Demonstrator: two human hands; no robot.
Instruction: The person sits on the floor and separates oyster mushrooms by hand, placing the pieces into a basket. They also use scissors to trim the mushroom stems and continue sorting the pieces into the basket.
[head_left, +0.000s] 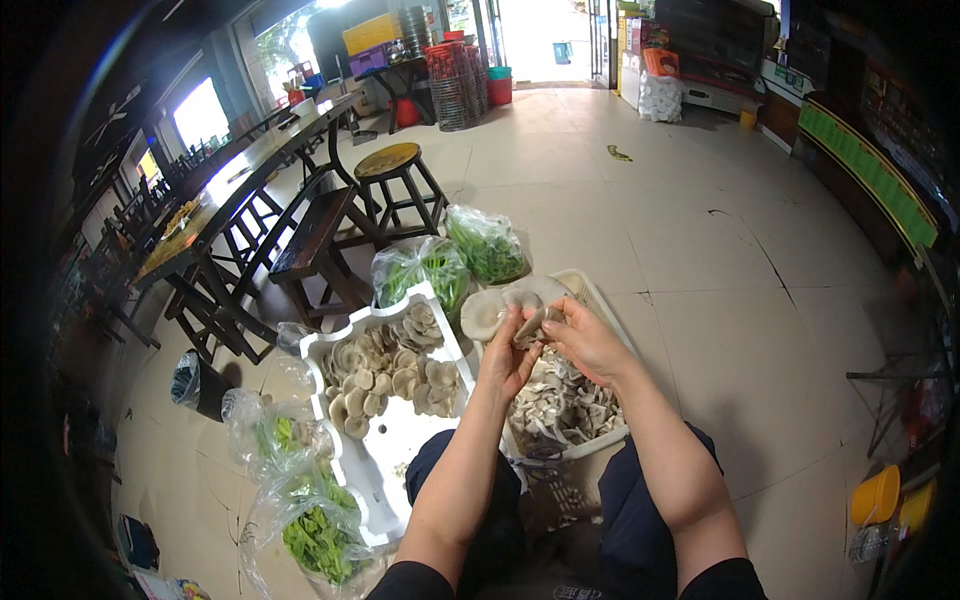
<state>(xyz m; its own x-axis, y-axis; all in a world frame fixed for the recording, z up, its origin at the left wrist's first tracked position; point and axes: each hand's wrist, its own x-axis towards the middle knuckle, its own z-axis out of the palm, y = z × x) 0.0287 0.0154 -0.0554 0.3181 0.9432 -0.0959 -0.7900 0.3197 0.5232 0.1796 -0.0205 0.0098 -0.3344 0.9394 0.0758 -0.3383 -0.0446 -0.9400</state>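
A cluster of grey oyster mushrooms with broad caps is held up between my hands. My left hand grips it from the near side, and my right hand pinches one cap at its right edge. Below them, a cream plastic basket holds a heap of torn mushroom pieces. To the left stands a white foam box with more whole oyster mushroom clusters towards its far end. Scissors appear to lie at the basket's near rim, partly in shadow.
Bagged greens lie beyond the box, with bagged leafy vegetables along its left side. A lined bin, a wooden bench and a round stool stand left. Yellow containers are at the right.
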